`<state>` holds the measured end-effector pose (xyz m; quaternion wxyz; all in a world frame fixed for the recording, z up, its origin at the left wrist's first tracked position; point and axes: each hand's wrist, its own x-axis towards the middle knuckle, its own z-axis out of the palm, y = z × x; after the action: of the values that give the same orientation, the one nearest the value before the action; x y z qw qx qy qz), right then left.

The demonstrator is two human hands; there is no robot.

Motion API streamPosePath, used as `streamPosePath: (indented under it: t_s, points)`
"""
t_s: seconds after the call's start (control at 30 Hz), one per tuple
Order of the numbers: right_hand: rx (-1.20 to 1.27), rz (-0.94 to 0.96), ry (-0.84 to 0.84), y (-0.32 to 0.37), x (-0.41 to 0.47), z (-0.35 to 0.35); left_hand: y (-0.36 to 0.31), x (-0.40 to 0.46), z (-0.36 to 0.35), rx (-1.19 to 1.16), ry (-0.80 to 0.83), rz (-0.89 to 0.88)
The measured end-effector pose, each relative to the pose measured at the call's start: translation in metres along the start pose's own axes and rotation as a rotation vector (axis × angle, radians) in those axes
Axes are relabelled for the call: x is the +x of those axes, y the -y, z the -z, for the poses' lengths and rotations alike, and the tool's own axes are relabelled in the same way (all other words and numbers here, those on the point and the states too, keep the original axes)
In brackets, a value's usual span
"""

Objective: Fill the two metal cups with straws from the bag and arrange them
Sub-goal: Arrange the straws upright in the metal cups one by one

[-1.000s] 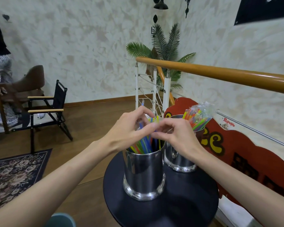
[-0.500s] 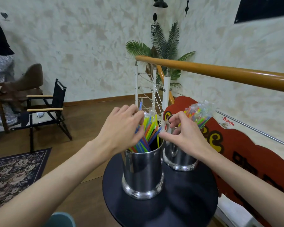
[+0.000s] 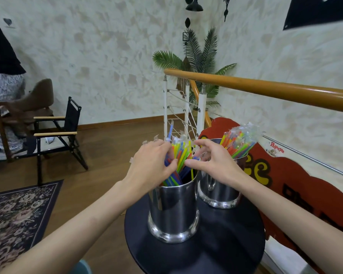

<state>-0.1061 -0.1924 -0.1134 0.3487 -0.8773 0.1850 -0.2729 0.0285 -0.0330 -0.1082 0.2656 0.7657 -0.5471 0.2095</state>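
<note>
Straws (image 3: 181,155) in mixed colours stand in the near metal cup (image 3: 173,210), which sits on the round black table (image 3: 226,244) toward its left side. I have both hands at the top of this bundle. My left hand (image 3: 152,165) wraps the left side of the bundle, fingers curled around the blue and green straws with the thumb pressed in from the front. My right hand (image 3: 212,161) reaches in from the right, thumb and fingertips pinched narrow on the clear wrapper ends near the bundle's top. The two hands are almost touching above the cup mouth.

Directly behind and to the right, just beside the near cup, stands the far metal cup (image 3: 220,192). It holds a second bundle of wrapped straws (image 3: 239,141) that leans to the right, away from my right hand. A wooden handrail (image 3: 265,89) runs behind the table, and a folding chair (image 3: 57,133) stands well apart on the left.
</note>
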Motion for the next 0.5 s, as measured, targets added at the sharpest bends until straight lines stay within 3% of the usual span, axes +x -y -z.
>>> streamPosePath:
  t_s: [0.27, 0.5]
  points:
    - [0.000, 0.037, -0.034, 0.007, 0.002, -0.005, 0.001, 0.002, 0.002, -0.134, 0.033, 0.049]
    - [0.096, 0.017, -0.019, 0.005, 0.001, -0.004, -0.007, 0.014, 0.004, 0.056, 0.090, 0.089]
